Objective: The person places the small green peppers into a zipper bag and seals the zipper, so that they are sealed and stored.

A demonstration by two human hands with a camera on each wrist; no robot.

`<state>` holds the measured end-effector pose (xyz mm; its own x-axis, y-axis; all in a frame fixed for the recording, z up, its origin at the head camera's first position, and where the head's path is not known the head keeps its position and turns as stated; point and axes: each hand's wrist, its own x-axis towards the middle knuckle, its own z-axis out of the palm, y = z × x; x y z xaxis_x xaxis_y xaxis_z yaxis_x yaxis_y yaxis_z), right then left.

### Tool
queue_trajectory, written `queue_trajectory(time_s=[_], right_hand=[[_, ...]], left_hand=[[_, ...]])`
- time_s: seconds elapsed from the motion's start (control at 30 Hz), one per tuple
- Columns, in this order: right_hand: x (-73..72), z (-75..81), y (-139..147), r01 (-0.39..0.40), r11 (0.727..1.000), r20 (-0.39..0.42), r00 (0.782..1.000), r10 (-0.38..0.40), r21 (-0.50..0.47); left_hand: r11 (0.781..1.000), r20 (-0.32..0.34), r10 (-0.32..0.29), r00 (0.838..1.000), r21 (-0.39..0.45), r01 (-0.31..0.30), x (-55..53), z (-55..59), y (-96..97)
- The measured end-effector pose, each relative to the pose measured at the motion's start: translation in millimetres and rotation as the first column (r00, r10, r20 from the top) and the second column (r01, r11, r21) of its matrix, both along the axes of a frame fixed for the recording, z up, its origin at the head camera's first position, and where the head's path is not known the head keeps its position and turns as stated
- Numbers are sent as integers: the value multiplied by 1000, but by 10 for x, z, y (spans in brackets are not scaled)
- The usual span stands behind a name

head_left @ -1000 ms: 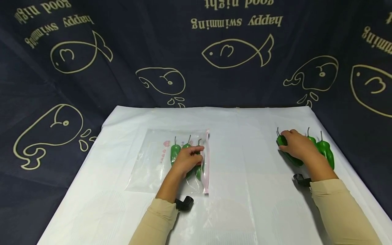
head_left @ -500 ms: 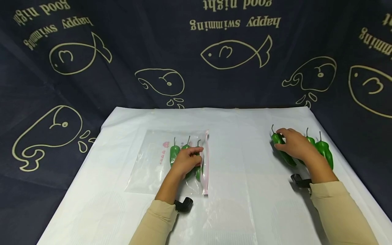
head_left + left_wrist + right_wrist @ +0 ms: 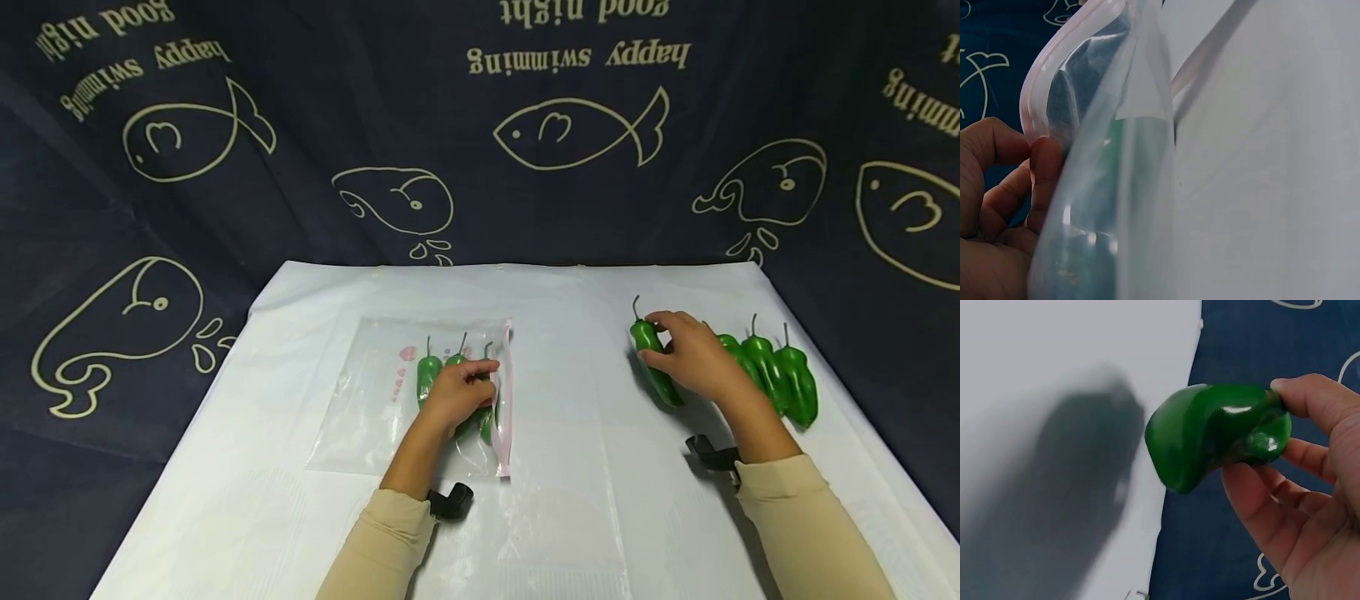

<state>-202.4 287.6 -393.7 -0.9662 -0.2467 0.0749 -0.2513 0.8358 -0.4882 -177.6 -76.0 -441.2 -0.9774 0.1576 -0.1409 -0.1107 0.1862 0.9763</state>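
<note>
In the head view a clear zip bag [image 3: 352,417] with a pink edge lies flat left of the table's middle. Three green peppers [image 3: 428,375] show inside it, partly behind my left hand [image 3: 453,398]. The left wrist view shows finger and thumb pinching the bag's pink rim [image 3: 1026,94], which bulges away from the other side. On the right, my right hand [image 3: 696,357] grips a green pepper [image 3: 645,337] near its stem end, the stem pointing away from me. Seen from the right wrist, that pepper [image 3: 1188,434] is raised, its shadow falling on the white cloth.
Three more green peppers [image 3: 797,385] lie side by side near the table's right edge, just beyond the right hand. White cloth [image 3: 570,358] covers the table. A dark curtain [image 3: 480,217] printed with fish and whales hangs at the far edge.
My right hand has moved left with the pepper, away from the other peppers, which now show more fully. The left hand stays at the bag's rim.
</note>
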Motion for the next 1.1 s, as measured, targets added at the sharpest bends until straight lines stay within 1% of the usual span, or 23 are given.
queue_trajectory(time_s=[0.23,0.43,0.7,0.93,1.1], right_hand=[[48,-1,-169,-16,999,-59,998,14,-50],[79,-30,-292,-15,995,-113,994,4,-96],[117,-104,-546,-21,987,-93,996,6,-159],[136,-117,-786,-78,977,-85,994,62,-200],[147,-130,-903,-108,963,-68,993,94,-247]], left_hand=[[1000,-15,-2,1000,-7,2,-2,1,2],[1000,-27,-4,1000,-14,4,-7,-1,-1],[1000,-28,-14,1000,-11,14,8,-4,-18],[1000,-23,-5,1000,-9,4,7,4,-21],[1000,-18,-2,1000,-9,2,11,3,-10]])
